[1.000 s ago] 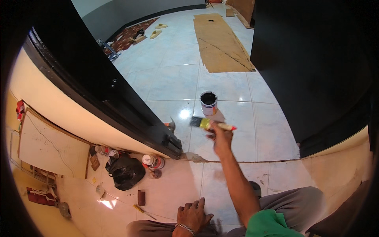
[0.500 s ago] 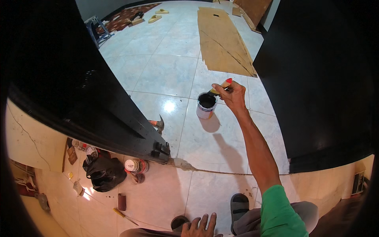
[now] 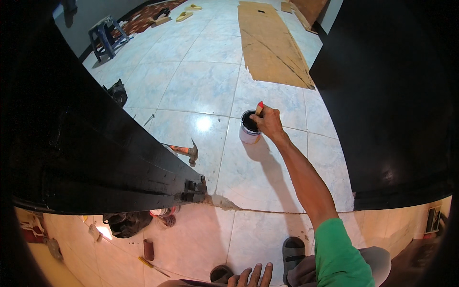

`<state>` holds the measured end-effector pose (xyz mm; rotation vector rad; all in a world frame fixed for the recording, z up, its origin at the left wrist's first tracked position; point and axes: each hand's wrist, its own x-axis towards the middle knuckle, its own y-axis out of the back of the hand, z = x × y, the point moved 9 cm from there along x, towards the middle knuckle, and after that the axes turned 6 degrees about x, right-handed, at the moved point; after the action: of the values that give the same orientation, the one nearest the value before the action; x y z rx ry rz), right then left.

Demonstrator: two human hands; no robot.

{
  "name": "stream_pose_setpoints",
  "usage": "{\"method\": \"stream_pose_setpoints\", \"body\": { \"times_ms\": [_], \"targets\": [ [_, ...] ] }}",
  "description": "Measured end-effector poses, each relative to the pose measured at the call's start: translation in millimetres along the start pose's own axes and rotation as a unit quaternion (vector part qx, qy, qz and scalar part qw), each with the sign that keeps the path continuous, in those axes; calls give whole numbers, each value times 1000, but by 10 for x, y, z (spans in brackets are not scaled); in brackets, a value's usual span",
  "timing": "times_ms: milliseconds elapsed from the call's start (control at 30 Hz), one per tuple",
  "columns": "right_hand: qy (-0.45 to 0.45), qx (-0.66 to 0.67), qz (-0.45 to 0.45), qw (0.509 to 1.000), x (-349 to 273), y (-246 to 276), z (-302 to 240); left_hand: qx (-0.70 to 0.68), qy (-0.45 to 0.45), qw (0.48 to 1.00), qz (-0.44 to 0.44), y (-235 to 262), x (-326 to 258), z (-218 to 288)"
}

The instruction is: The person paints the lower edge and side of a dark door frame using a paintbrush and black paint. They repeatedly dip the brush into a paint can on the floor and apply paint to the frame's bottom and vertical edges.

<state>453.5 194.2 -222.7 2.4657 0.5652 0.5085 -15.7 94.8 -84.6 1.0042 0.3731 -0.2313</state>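
Observation:
My right hand (image 3: 270,122) is closed round the handle of a paintbrush (image 3: 259,108), whose red-tipped end points up. The brush's lower end is down at the mouth of a can of black paint (image 3: 249,136) on the tiled floor, its bristles hidden by the can and my hand. At the lower edge my left hand (image 3: 252,276) rests by my leg with fingers stretched out, holding nothing. Left of the can, a claw hammer (image 3: 187,150) lies half behind the black door frame (image 3: 143,186).
A black door panel (image 3: 387,119) stands on the right. Cardboard (image 3: 272,48) covers part of the far floor. A blue stool (image 3: 106,39) is at the far left. Near my feet are a screwdriver (image 3: 153,266), a black plastic bag (image 3: 126,224) and a brown block (image 3: 148,249).
My right hand has moved left and lower over the can, turning the brush more upright. My view has shifted, showing more of the stool and hammer and less of the small cans.

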Motion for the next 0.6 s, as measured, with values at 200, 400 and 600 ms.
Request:
{"method": "stream_pose_setpoints", "body": {
  "times_ms": [200, 400, 600],
  "targets": [
    [28, 24, 60, 998, 36, 302, -395, 11, 5, 1000, 3, 25, -40, -19],
    [-34, 69, 70, 995, -114, 601, -472, 26, 3, 1000, 9, 3, -68, 43],
    [24, 139, 34, 989, -277, 492, -262, 36, -4, 999, 15, -22, -107, 107]
  ]
}}
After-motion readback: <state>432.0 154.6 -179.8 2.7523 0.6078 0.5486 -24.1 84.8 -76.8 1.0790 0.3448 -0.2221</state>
